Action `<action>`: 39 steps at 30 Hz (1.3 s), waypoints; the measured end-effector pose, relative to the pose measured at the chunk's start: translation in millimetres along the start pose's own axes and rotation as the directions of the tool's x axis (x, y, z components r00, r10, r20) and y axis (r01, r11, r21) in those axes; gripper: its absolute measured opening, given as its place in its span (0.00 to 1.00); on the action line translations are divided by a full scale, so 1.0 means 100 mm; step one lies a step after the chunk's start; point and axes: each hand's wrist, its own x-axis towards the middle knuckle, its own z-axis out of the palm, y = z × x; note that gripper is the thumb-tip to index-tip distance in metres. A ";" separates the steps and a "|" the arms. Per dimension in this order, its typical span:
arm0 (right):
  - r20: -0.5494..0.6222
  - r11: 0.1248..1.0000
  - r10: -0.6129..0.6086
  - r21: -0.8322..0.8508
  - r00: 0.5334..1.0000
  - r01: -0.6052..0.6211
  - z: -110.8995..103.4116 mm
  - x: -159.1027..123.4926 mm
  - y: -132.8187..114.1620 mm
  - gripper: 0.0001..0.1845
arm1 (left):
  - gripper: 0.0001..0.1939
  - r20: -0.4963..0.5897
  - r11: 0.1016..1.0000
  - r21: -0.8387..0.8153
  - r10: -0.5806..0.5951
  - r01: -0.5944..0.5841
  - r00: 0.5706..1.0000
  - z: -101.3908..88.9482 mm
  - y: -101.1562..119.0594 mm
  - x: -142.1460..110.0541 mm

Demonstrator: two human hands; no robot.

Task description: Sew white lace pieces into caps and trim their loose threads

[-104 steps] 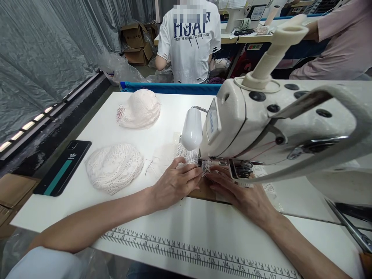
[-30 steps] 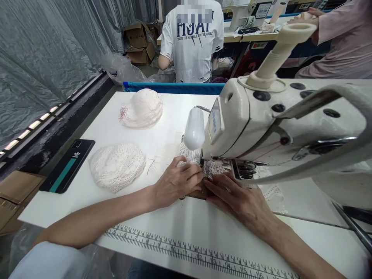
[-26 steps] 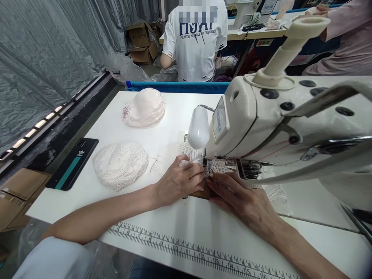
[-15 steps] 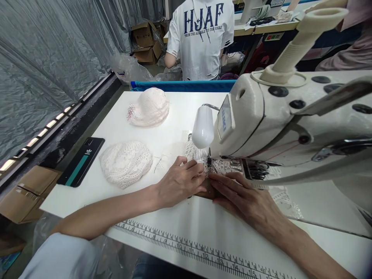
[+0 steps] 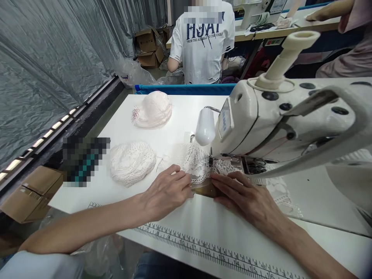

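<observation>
Your work, the white lace [image 5: 197, 164], lies on the table [image 5: 174, 223] under the head of the sewing machine [image 5: 241, 116], running both sides of the presser foot [image 5: 211, 161]. Your left hand [image 5: 167, 193] is at the lower-left edge of it, fingers curled in; can't tell if they pinch the fabric or just press it. Your right hand [image 5: 247, 193] lies just right of the foot, fingers stretched toward the left hand, tips at the lace's near edge; can't tell if there's any grip there. Between your hands a brown plate [image 5: 207, 190] shows under the lace edge. More lace [image 5: 281, 190] shows right of your right hand. Left of the work you have a white lace bundle [image 5: 133, 162], with a paler pinkish bundle [image 5: 152, 109] behind it, the two apart. Reddish thread [image 5: 274, 148] runs along the machine face. Ruler scale [image 5: 209, 252] sits along the table's near edge. Past the table, a person in a white shirt [image 5: 203, 50] has their back to you. Carton [image 5: 35, 193] is off the table's left side.
</observation>
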 end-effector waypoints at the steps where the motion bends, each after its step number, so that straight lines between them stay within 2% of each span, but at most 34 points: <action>1: 0.000 1.000 0.003 -0.002 1.000 -0.003 0.00 0.00 0.00 0.16 | 0.12 -0.020 1.000 -0.001 0.000 0.000 1.000 0.02 -0.02 0.06; 7: 0.003 1.000 0.011 -0.001 1.000 -0.011 -0.03 0.00 -0.01 0.14 | 0.10 -0.100 0.998 -0.034 0.048 -0.052 0.994 0.30 -0.07 0.41; 12: 0.023 1.000 0.015 0.006 1.000 -0.015 -0.03 -0.03 0.01 0.15 | 0.09 -0.154 0.997 0.003 0.078 -0.078 0.985 0.48 -0.06 0.39; 21: -0.011 0.999 0.047 -0.022 0.999 -0.047 -0.01 -0.06 0.00 0.14 | 0.08 -0.211 0.998 -0.019 0.058 -0.064 0.976 0.46 -0.06 0.36; 39: 0.028 0.998 0.054 -0.021 0.998 -0.053 -0.04 -0.03 -0.01 0.14 | 0.10 -0.140 0.999 0.001 0.042 -0.042 0.989 0.43 -0.02 0.35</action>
